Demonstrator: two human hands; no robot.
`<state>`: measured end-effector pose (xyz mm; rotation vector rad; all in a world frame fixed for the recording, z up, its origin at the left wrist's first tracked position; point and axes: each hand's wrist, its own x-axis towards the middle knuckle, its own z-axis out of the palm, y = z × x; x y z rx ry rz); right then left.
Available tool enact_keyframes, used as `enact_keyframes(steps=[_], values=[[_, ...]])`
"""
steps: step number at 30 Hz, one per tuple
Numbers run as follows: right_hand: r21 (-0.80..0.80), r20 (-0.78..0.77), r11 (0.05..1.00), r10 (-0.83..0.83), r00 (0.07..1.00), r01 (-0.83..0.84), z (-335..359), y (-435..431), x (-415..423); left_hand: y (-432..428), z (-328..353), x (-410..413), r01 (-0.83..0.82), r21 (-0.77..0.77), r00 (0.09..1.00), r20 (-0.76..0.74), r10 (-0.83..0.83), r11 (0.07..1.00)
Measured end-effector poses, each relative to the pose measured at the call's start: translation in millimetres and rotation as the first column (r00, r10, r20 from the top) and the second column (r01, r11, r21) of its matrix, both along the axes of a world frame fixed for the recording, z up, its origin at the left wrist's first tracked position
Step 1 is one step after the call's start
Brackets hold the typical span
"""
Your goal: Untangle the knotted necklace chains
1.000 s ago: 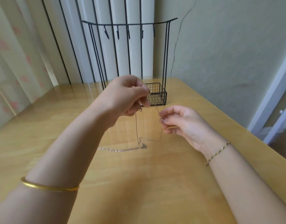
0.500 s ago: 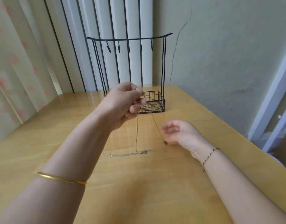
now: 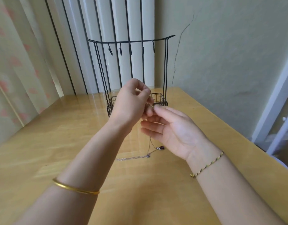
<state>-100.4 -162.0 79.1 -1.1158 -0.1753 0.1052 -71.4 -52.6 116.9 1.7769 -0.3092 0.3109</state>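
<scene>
Left hand (image 3: 130,103) pinched the necklace chains (image 3: 132,158) aloft, tail and knot (image 3: 147,156) on the surface (image 3: 91,143); right hand (image 3: 177,132) was open, fingers straight beside it. Chains looked light, limp, slippery, snap-prone; best pinched beside the knot.

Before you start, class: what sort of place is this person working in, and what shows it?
Probably a room at home: a wooden table by a cracked wall, patterned curtains on the left, and a black wire jewellery stand with hooks at the back.

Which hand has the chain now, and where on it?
Left hand pinches the necklace chain at its raised top; whether the right hand grips is unclear.
</scene>
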Motion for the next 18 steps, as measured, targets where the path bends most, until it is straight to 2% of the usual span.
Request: enact_keyframes(steps=[2, 4, 5, 7, 8, 9, 12, 13, 18], values=[[0.040, -0.024, 0.999, -0.022, 0.999, 0.023, 3, 0, 3, 0, 2, 0, -0.007, -0.023, 1.000, 0.007, 0.007, 1.000], [-0.029, 0.001, 0.996, -0.084, 0.996, 0.084, 6, -2, 7, 2, 4, 0, -0.059, -0.013, 0.998, 0.018, 0.059, 0.998], [-0.145, 0.062, 0.979, -0.134, 0.989, 0.142, 7, -5, 9, 4, 5, 1, -0.115, 0.034, 0.992, 0.049, 0.113, 0.993], [-0.436, 0.255, 0.849, -0.201, 0.946, 0.298, 10, -12, 12, 9, 9, 4, -0.251, 0.155, 0.963, 0.145, 0.229, 0.956], [-0.508, 0.327, 0.788, -0.197, 0.924, 0.348, 12, -16, 13, 12, 12, 5, -0.284, 0.169, 0.953, 0.159, 0.258, 0.944], [-0.534, 0.359, 0.763, -0.184, 0.915, 0.363, 15, -19, 14, 14, 14, 4, -0.262, 0.138, 0.960, 0.138, 0.243, 0.955], [-0.544, 0.353, 0.771, -0.150, 0.924, 0.333, 24, -25, 18, 17, 22, -2, 0.009, -0.126, 1.000, -0.013, -0.010, 0.992], [-0.544, 0.349, 0.774, -0.142, 0.926, 0.324, 28, -25, 19, 17, 23, -4, 0.053, -0.153, 0.998, -0.025, -0.058, 0.987], [-0.402, 0.260, 0.896, -0.088, 0.962, 0.190, 35, -24, 26, 17, 20, -3, 0.162, -0.056, 0.986, -0.028, -0.163, 0.985]])
